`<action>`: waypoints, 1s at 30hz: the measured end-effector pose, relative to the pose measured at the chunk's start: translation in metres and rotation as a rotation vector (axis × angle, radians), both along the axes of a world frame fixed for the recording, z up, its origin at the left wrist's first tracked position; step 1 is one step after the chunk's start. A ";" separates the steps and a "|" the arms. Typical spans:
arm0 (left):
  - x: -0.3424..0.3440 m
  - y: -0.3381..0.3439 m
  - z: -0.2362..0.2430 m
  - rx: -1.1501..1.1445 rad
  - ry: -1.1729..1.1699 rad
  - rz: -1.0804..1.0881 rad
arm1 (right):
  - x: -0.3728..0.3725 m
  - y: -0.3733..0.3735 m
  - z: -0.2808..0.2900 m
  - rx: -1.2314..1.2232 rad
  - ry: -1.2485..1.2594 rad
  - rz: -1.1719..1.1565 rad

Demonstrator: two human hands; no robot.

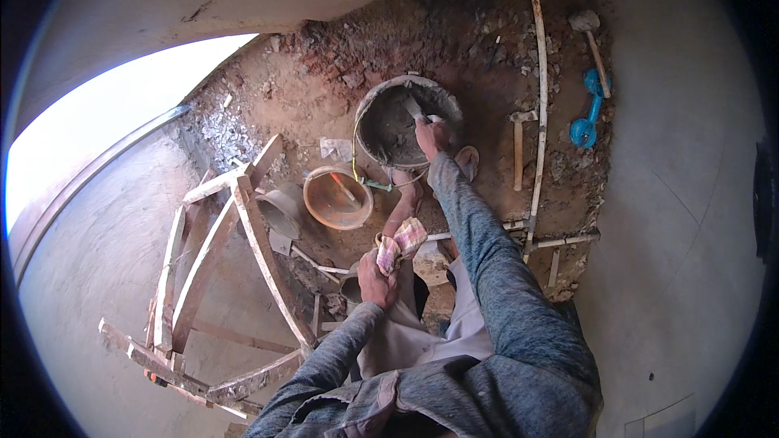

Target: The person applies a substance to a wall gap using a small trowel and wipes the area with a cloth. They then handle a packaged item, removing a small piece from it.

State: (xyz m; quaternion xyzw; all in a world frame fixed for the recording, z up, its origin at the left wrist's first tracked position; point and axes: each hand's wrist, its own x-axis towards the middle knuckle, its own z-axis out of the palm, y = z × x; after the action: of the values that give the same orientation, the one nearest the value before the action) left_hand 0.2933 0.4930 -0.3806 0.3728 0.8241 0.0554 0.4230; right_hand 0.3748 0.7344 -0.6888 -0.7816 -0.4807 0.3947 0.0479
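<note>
A round bucket [363, 139] holding grey wet mortar [391, 123] stands on the dirt ahead of me. My right hand [432, 136] reaches into it, fingers closed round a trowel [414, 107] whose blade points down at the mortar. Bunched in my left hand [377, 280], above my knees, is a pink and yellow checked cloth [410, 234]. Just left of the bucket sits an orange-brown basin [323, 209] with an orange-handled tool [344, 187] inside. A yellow-green cord [355, 158] hangs at the bucket's left side.
A rough wooden frame [272, 255] stands at left, beside a grey bucket [280, 212]. On the right lie a hammer [519, 150], a long pale pole [541, 73], a mallet [586, 23] and a blue plastic thing [595, 109]. Grey walls flank the rubble-strewn dirt.
</note>
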 end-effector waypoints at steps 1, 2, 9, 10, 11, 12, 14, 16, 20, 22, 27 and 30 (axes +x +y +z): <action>-0.002 -0.002 -0.001 0.013 -0.002 -0.010 | -0.004 -0.002 -0.001 -0.095 0.185 -0.153; -0.004 -0.005 -0.002 0.027 -0.003 -0.016 | -0.009 0.000 0.003 -0.190 0.370 -0.303; -0.010 -0.011 -0.002 0.017 0.014 0.017 | -0.021 0.002 0.040 -0.349 1.026 -0.885; -0.011 -0.010 -0.002 0.020 0.011 0.014 | -0.021 0.001 0.039 -0.350 1.004 -0.906; -0.012 -0.009 -0.003 0.022 0.008 0.012 | -0.023 0.000 0.037 -0.352 0.983 -0.925; -0.013 -0.008 -0.002 0.025 0.005 0.010 | -0.024 -0.001 0.036 -0.354 0.962 -0.944; -0.014 -0.012 -0.004 0.031 -0.005 0.020 | -0.025 -0.004 0.028 -0.348 0.982 -0.957; -0.016 -0.010 -0.004 0.031 -0.008 0.021 | -0.025 -0.003 0.023 -0.337 0.999 -0.953; -0.017 -0.008 -0.001 0.032 0.026 0.004 | -0.028 -0.002 0.033 -0.334 1.029 -0.950; -0.018 -0.008 -0.001 0.042 0.036 -0.003 | -0.028 -0.002 0.039 -0.334 1.056 -0.956; -0.017 -0.001 0.002 0.017 0.014 0.015 | -0.015 -0.003 0.052 -0.300 1.158 -0.898; -0.017 0.004 0.005 0.007 0.033 -0.004 | 0.000 -0.003 0.065 -0.342 1.199 -0.833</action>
State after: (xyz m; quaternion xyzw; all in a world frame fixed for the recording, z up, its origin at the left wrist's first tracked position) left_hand 0.2766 0.4970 -0.3759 0.3766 0.8301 0.0514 0.4080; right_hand 0.3749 0.7311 -0.6236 -0.5463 0.0316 0.7713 0.3250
